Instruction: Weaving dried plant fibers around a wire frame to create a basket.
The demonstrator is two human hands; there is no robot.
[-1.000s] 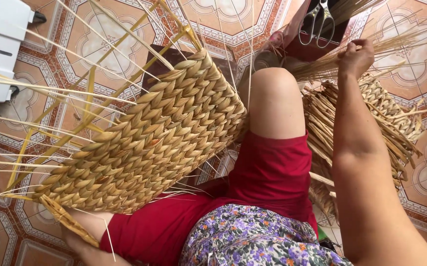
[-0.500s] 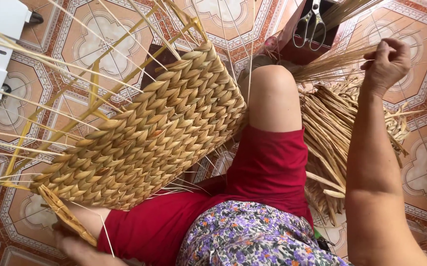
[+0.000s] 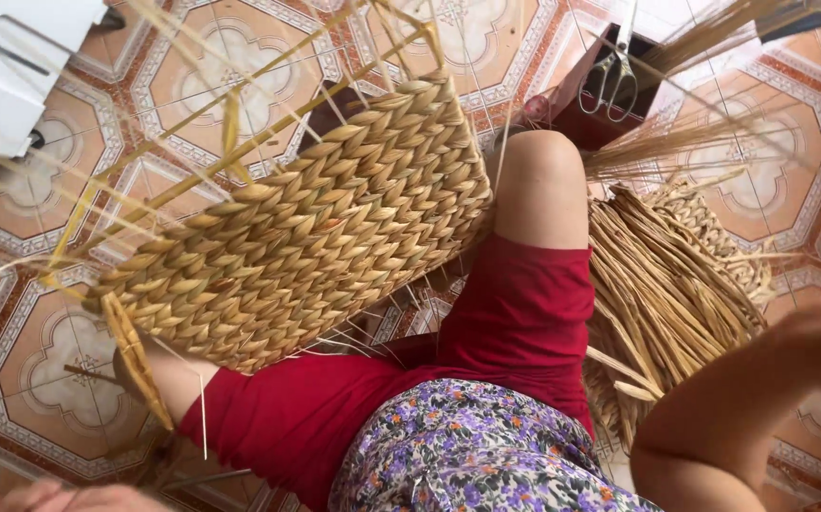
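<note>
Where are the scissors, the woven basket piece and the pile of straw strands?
scissors [image 3: 611, 83], head view, on the handle loops.
woven basket piece [image 3: 306, 237], head view, middle of the braided panel.
pile of straw strands [image 3: 666, 294], head view, middle of the bundle.

A half-woven basket panel [image 3: 306, 237] of thick, golden-brown braided straw lies tilted across the seated person's lap, thin loose stakes fanning from its edges, with a bundle of dried straw strands [image 3: 662, 294] piled beside the knee.

Woven panels [image 3: 306, 228]: one lying across the lap
Scissors [image 3: 610, 81]: one pair showing
Fibre bundles [image 3: 666, 294]: one lying beside
</note>
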